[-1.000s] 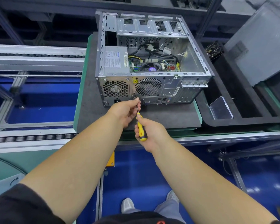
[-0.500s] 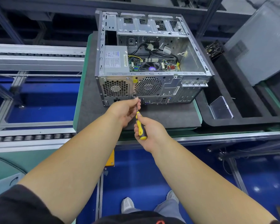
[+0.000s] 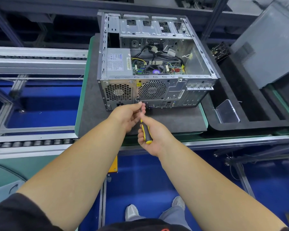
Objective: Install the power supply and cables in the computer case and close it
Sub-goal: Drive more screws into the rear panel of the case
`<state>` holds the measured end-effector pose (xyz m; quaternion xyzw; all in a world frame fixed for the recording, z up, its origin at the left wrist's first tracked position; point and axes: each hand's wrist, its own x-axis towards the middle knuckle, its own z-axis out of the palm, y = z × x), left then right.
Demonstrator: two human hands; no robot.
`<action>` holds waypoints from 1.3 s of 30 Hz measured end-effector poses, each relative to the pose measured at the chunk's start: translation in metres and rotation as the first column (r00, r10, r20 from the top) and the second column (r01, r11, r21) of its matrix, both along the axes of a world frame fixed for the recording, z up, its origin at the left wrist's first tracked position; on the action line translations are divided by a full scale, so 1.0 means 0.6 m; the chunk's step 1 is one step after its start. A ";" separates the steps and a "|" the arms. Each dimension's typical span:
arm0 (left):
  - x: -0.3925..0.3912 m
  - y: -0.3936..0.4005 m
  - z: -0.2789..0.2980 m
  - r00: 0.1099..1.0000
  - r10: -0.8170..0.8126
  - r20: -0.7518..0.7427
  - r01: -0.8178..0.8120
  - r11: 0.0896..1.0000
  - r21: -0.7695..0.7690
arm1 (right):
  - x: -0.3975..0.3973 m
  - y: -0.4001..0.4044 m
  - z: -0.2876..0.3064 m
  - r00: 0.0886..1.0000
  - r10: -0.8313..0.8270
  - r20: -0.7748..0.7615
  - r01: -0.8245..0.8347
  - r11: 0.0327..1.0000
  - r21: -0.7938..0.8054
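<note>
Driving a screw at the case's rear panel

The right hand (image 3: 154, 134) grips the yellow-and-black screwdriver (image 3: 145, 130), its tip at the rear panel of the open computer case (image 3: 157, 67), between the two fan grilles. The left hand (image 3: 128, 114) pinches the shaft near the tip. The power supply (image 3: 118, 64) sits inside the case's left rear corner. The case lies on a grey mat (image 3: 173, 120) on the bench.

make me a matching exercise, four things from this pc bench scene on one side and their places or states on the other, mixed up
Things
1. screwdriver
2. power supply
3. clear plastic box
4. side panel

Places or states
A. in the black tray right of the case
B. mounted in the case's near left corner
C. off the case, leaning at far right
D. handle gripped in the right hand, shaft steadied by the left hand

Pairs: 1-D, 2-B, 3-A, 4-C
</note>
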<state>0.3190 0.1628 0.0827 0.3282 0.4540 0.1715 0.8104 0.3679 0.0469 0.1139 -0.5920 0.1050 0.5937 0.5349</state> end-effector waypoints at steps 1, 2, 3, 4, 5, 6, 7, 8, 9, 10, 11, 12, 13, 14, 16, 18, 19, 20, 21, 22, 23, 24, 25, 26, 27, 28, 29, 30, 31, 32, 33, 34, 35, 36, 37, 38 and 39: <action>0.001 0.001 -0.001 1.000 -0.001 -0.009 0.001 1.000 0.001 | -0.001 -0.002 -0.002 0.999 -0.001 0.035 0.001 1.000 -0.001; 0.002 0.001 -0.002 1.000 0.004 -0.020 -0.004 1.000 0.000 | -0.002 -0.003 -0.002 0.999 -0.004 0.054 0.004 1.000 -0.004; 0.003 0.001 -0.003 0.999 0.014 -0.034 -0.014 1.000 -0.001 | -0.002 -0.003 -0.002 0.999 -0.007 0.053 0.007 1.000 -0.008; 0.004 0.001 -0.004 0.998 0.028 -0.053 -0.028 1.000 0.000 | -0.003 -0.002 -0.003 0.999 -0.008 0.039 0.008 1.000 -0.015; 0.005 0.001 -0.005 0.996 0.039 -0.079 -0.038 0.999 0.011 | -0.003 -0.001 -0.002 1.000 -0.009 0.019 0.009 1.000 -0.027; 0.006 0.000 -0.005 0.993 0.045 -0.105 -0.042 0.999 0.028 | -0.004 0.001 -0.001 1.000 -0.014 -0.002 0.014 0.999 -0.039; 0.007 0.000 -0.005 0.991 0.046 -0.123 -0.041 0.998 0.047 | -0.003 0.002 0.000 1.000 -0.021 -0.020 0.020 0.999 -0.045; 0.007 -0.001 -0.004 0.991 0.043 -0.127 -0.036 0.998 0.059 | -0.002 0.004 0.000 0.999 -0.027 -0.037 0.026 0.999 -0.043; 0.007 0.000 -0.003 0.992 0.036 -0.119 -0.029 0.998 0.061 | -0.001 0.006 0.000 0.998 -0.034 -0.056 0.032 0.999 -0.038; 0.005 0.000 -0.001 0.995 0.026 -0.101 -0.021 0.999 0.050 | 0.000 0.007 0.001 0.996 -0.043 -0.075 0.041 0.999 -0.031; 0.003 0.001 0.001 0.997 0.015 -0.073 -0.013 0.999 0.031 | 0.001 0.008 0.002 0.995 -0.054 -0.085 0.053 0.998 -0.022; 0.002 0.002 0.003 0.999 0.003 -0.039 -0.003 1.000 0.010 | 0.004 0.008 0.003 0.994 -0.065 -0.088 0.064 0.998 -0.011; 0.000 0.004 0.004 1.000 -0.007 -0.012 0.007 1.000 -0.002 | 0.005 0.008 0.004 0.994 -0.068 -0.084 0.068 0.998 0.001; -0.001 0.005 0.005 1.000 -0.013 0.003 0.013 1.000 -0.005 | 0.006 0.007 0.005 0.995 -0.062 -0.074 0.063 0.998 0.011; -0.001 0.006 0.006 1.000 -0.004 0.001 0.004 1.000 0.008 | 0.005 0.004 0.007 0.999 -0.035 -0.039 0.036 0.999 0.014; 0.001 0.007 0.006 1.000 0.021 -0.021 -0.020 1.000 0.010 | 0.002 0.003 0.007 1.000 -0.009 0.001 0.009 1.000 -0.008; 0.003 0.007 0.005 0.999 0.030 -0.041 -0.030 1.000 0.009 | 0.000 0.004 0.008 1.000 0.003 0.015 -0.002 1.000 -0.030; 0.003 0.008 0.004 0.997 0.036 -0.067 -0.035 0.999 0.011 | -0.001 0.006 0.008 1.000 0.010 0.021 -0.009 0.999 -0.052; 0.004 0.009 0.002 0.995 0.039 -0.092 -0.038 0.999 0.015 | -0.002 0.007 0.008 1.000 0.011 0.016 -0.010 0.998 -0.068; 0.004 0.010 0.000 0.993 0.038 -0.112 -0.037 0.999 0.018 | -0.002 0.010 0.007 1.000 0.004 0.002 -0.004 0.997 -0.074; 0.005 0.011 -0.001 0.992 0.036 -0.123 -0.034 0.999 0.019 | -0.001 0.011 0.007 1.000 -0.008 -0.018 0.007 0.997 -0.071; 0.006 0.012 -0.002 0.992 0.034 -0.125 -0.032 0.999 0.017 | -0.001 0.011 0.008 0.999 -0.021 -0.034 0.019 0.998 -0.058; 0.007 0.013 -0.003 0.992 0.035 -0.119 -0.034 0.999 0.014 | 0.000 0.011 0.009 0.999 -0.032 -0.042 0.030 0.999 -0.041; 0.008 0.013 -0.003 0.993 0.040 -0.109 -0.039 0.999 0.011 | 0.000 0.011 0.009 0.998 -0.039 -0.041 0.038 0.999 -0.025; 0.009 0.014 -0.003 0.994 0.044 -0.099 -0.044 0.999 0.010 | 0.001 0.010 0.009 0.998 -0.045 -0.037 0.044 0.999 -0.013; 0.008 0.013 -0.004 0.995 0.045 -0.089 -0.045 0.999 0.008 | 0.000 0.008 0.009 0.998 -0.049 -0.027 0.048 0.999 -0.009; 0.008 0.012 -0.004 0.997 0.040 -0.073 -0.040 0.999 0.002 | 0.000 0.007 0.009 0.999 -0.050 -0.015 0.050 0.999 -0.011; 0.006 0.011 -0.004 0.998 0.030 -0.047 -0.030 0.999 -0.011 | 0.000 0.006 0.009 0.999 -0.049 -0.004 0.049 0.999 -0.016; 0.004 0.010 -0.003 1.000 0.014 -0.013 -0.014 1.000 -0.027 | -0.001 0.006 0.010 0.999 -0.043 0.003 0.043 0.999 -0.025; 0.002 0.009 -0.003 1.000 -0.003 0.021 0.004 0.999 -0.045 | -0.002 0.007 0.011 0.999 -0.035 0.008 0.035 0.999 -0.034; 0.000 0.009 -0.003 0.999 -0.012 0.048 0.015 0.998 -0.060 | -0.003 0.008 0.013 1.000 -0.026 0.011 0.026 0.999 -0.043; -0.001 0.009 -0.003 0.998 -0.013 0.068 0.018 0.997 -0.071 | -0.003 0.009 0.014 1.000 -0.018 0.014 0.019 0.998 -0.052; -0.002 0.009 -0.002 0.997 -0.009 0.077 0.015 0.997 -0.076 | -0.004 0.010 0.015 1.000 -0.011 0.016 0.012 0.998 -0.060; -0.002 0.009 -0.003 0.997 -0.003 0.076 0.009 0.997 -0.072 | -0.004 0.011 0.016 1.000 -0.006 0.015 0.007 0.998 -0.065; -0.002 0.010 -0.004 0.998 0.003 0.067 0.002 0.998 -0.062 | -0.004 0.012 0.017 1.000 -0.003 0.011 0.004 0.997 -0.071; -0.001 0.010 -0.005 0.998 0.007 0.059 -0.004 0.999 -0.050 | -0.004 0.013 0.018 1.000 -0.003 0.004 0.003 0.997 -0.074; 0.000 0.010 -0.007 0.999 0.011 0.054 -0.009 0.999 -0.042 | -0.004 0.014 0.018 1.000 -0.007 -0.008 0.006 0.997 -0.077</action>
